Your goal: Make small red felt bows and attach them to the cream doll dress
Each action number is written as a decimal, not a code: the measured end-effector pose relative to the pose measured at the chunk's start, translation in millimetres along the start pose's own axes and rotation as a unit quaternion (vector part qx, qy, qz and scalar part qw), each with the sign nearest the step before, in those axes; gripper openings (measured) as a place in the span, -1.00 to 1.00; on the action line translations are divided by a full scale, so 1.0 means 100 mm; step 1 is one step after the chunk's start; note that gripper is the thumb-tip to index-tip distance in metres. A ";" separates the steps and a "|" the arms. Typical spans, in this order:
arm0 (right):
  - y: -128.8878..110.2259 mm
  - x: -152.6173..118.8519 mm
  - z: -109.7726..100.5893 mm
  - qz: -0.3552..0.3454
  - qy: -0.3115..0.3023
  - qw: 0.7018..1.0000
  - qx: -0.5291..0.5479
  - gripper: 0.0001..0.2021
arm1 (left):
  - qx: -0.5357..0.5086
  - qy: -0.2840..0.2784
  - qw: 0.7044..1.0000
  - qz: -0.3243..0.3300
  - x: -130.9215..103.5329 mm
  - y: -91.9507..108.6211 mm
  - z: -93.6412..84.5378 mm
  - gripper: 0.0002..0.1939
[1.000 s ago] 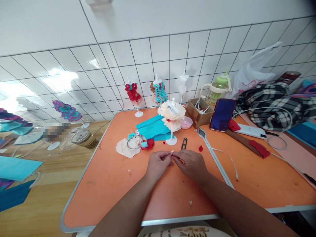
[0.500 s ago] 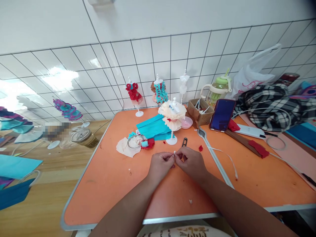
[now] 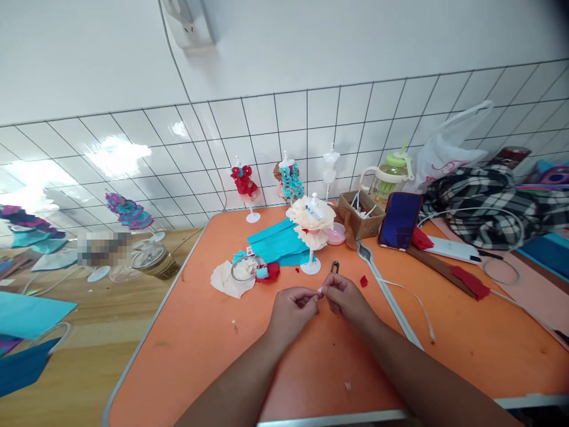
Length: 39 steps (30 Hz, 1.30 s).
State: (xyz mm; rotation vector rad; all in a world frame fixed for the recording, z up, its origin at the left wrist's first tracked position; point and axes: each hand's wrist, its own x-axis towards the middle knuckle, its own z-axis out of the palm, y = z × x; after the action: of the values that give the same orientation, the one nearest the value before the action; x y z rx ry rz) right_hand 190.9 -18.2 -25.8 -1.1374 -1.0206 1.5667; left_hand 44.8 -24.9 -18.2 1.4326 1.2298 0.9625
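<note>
Over the orange table (image 3: 195, 350), my left hand (image 3: 290, 309) and my right hand (image 3: 344, 298) meet at the fingertips. Both are closed in a pinch around a tiny whitish piece (image 3: 320, 290), too small to name. Just beyond my right hand lies a small dark metal tool (image 3: 335, 267), partly hidden by the fingers. Behind the hands stands a miniature dress form (image 3: 314, 207) on a white stand, dressed in cream ruffles with a bit of red at the waist. Blue fabric (image 3: 273, 240) lies flat behind it.
Left of the hands are a metal ring (image 3: 244, 268), cream fabric (image 3: 226, 281) and red scraps (image 3: 272, 273). More dress forms (image 3: 243, 184) line the tiled wall. To the right are a cardboard box (image 3: 368, 222), a phone (image 3: 400, 220), a green-lidded bottle (image 3: 392, 176) and a white strap (image 3: 420, 302).
The view has tilted up, so things sit lower in the picture. My hands remain together at the fingertips, with the small whitish piece still pinched and the fingers slightly shifted.
</note>
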 end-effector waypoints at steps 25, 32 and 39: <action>-0.01 -0.04 0.00 -0.102 -0.005 0.985 -0.138 -0.92 | 0.076 0.021 0.996 0.036 -0.02 0.01 0.00 -0.83; -0.03 -0.02 -0.02 -0.057 -0.008 0.997 -0.052 -0.84 | 0.001 0.011 1.000 0.007 0.00 0.00 -0.04 -0.82; -0.10 0.02 -0.19 -0.014 0.025 0.990 0.137 -0.76 | -0.050 -0.049 0.996 0.051 -0.07 0.06 -0.03 -0.82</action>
State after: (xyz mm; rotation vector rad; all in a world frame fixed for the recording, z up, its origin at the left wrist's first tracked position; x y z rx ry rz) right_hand 211.5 -12.0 -21.2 -0.9614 -0.7574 1.5920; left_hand 42.3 -31.6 -11.1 1.4576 1.0310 0.9966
